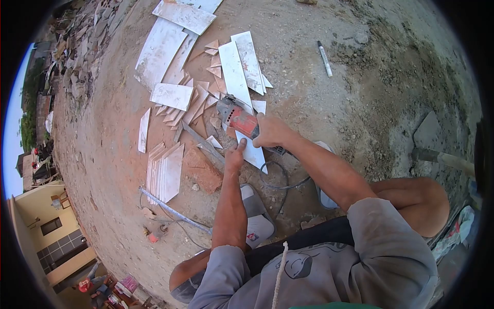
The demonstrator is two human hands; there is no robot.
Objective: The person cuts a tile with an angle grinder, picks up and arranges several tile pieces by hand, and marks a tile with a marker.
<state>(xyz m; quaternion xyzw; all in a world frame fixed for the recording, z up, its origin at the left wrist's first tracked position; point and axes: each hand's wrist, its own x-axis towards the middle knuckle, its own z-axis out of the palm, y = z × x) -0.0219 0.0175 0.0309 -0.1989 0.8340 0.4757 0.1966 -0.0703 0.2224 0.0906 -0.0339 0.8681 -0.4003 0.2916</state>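
Observation:
A red and grey angle grinder (241,119) is in my right hand (271,131), whose fingers wrap round its rear body. Its head points up and left over a long white tile (234,72) and scattered tile offcuts. My left hand (235,156) is just below the tool, at the left edge of a pointed white tile piece (251,152), with the thumb up and the fingers closed on that edge. A black cable (288,186) loops on the ground below the grinder.
Large white tiles (160,54) lie at the upper left, a stack of cut strips (164,172) at the left. Nearby are a brick-coloured block (200,169), a blue-white rod (175,211), a marker (324,59) and a long-handled tool (445,160). A person (95,286) is far at the lower left.

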